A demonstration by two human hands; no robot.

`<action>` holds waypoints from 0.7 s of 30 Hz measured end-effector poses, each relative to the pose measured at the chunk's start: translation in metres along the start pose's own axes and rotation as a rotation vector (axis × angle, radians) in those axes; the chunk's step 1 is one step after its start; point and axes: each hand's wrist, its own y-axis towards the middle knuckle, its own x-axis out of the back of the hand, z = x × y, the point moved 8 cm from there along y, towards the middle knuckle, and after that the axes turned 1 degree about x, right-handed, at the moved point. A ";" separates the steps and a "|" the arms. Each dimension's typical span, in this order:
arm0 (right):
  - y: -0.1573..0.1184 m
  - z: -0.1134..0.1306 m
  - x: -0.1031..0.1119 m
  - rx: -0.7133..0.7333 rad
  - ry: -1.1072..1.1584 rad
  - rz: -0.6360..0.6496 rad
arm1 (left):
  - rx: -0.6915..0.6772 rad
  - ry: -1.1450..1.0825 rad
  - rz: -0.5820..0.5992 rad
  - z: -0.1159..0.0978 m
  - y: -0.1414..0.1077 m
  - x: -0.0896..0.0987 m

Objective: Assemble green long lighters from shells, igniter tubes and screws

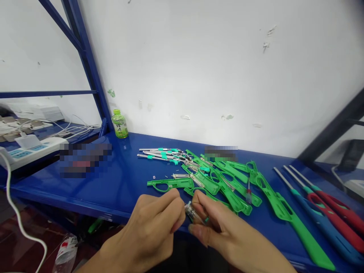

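My right hand [218, 223] is closed around a small clear plastic lighter tank [195, 214] with a metallic top. My left hand [156, 220] is curled into a pinch right at the tank's upper end. What its fingers hold, if anything, is hidden from view. Both hands are over the table's front edge. Just beyond them lie green lighter casing halves [173, 183] in a loose pile, with clear tanks [196, 179] among them. Behind these is a bunch of metal lighter rods [159, 154] with teal collars.
Three assembled long lighters, blue [321, 220] and red [338, 208], lie at the right. A screwdriver [248, 193] rests on the casings. A green drink bottle [120, 124] stands by the wall. At far left is a power strip [40, 151]. Two areas are blurred.
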 end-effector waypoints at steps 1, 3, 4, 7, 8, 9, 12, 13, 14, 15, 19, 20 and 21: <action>-0.001 -0.002 0.001 -0.006 -0.022 -0.008 | -0.002 0.008 0.016 0.000 -0.001 -0.001; -0.002 -0.001 0.004 0.000 -0.056 -0.024 | -0.009 0.010 0.040 0.000 -0.003 -0.003; -0.002 0.001 0.006 0.010 -0.059 -0.028 | -0.006 0.003 0.048 0.001 -0.004 -0.004; -0.003 0.008 0.005 0.029 0.032 0.032 | 0.027 -0.047 0.051 0.006 -0.003 -0.005; -0.003 0.011 0.004 0.032 0.086 0.066 | 0.040 -0.076 0.044 0.008 -0.002 -0.005; -0.004 0.013 0.005 0.036 0.138 0.087 | 0.058 -0.109 0.034 0.010 0.001 -0.004; -0.010 0.014 0.016 0.011 0.235 0.066 | 0.162 -0.170 0.008 0.021 0.010 -0.005; -0.013 0.012 0.023 -0.009 0.249 0.026 | 0.200 -0.163 0.006 0.025 0.012 -0.007; -0.015 0.009 0.032 -0.021 0.254 -0.028 | 0.227 -0.145 0.007 0.030 0.013 -0.008; -0.018 0.007 0.042 -0.025 0.249 -0.091 | 0.238 -0.120 0.014 0.033 0.014 -0.011; -0.030 0.000 0.081 0.002 0.130 -0.350 | 0.198 -0.068 0.138 0.040 0.010 -0.028; -0.033 -0.001 0.088 -0.003 0.096 -0.395 | 0.181 -0.072 0.176 0.040 0.008 -0.033; -0.035 -0.003 0.092 -0.012 0.067 -0.436 | 0.167 -0.083 0.212 0.039 0.005 -0.038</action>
